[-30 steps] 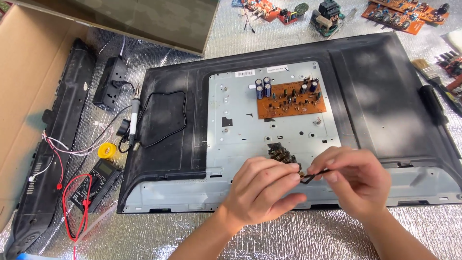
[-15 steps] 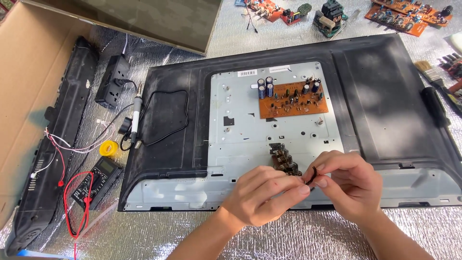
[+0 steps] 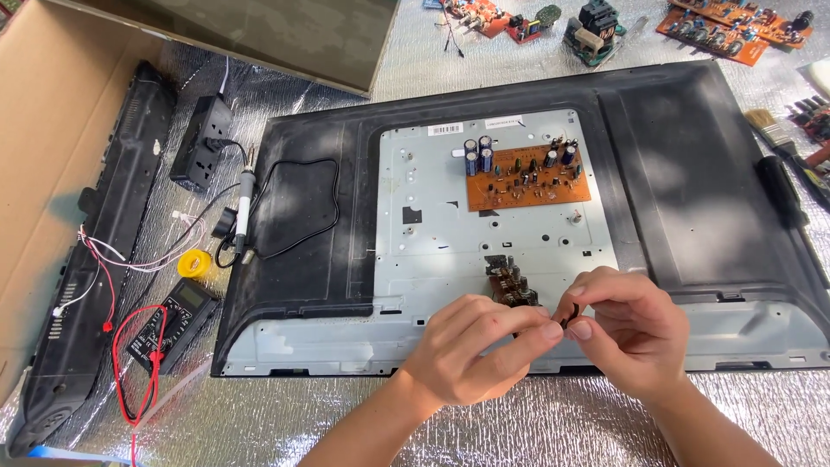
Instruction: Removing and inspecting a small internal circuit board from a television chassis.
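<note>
Black little part (image 3: 566,317) pinched between thumb and fingertips of right hand (image 3: 635,333), with left hand (image 3: 471,350) pressing its fingertips onto the same part, just above the near edge of the big black screen back (image 3: 692,173). Right behind the hands, a small dark board with knobs (image 3: 512,281) on the grey metal plate (image 3: 415,251). Farther back on that plate, an orange circuit board (image 3: 527,177); off the left edge, a black meter (image 3: 173,322) with red wires.

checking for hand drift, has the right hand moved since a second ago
Yes, slightly. The right hand has shifted left along the metal back plate, closing on the left hand.
</note>
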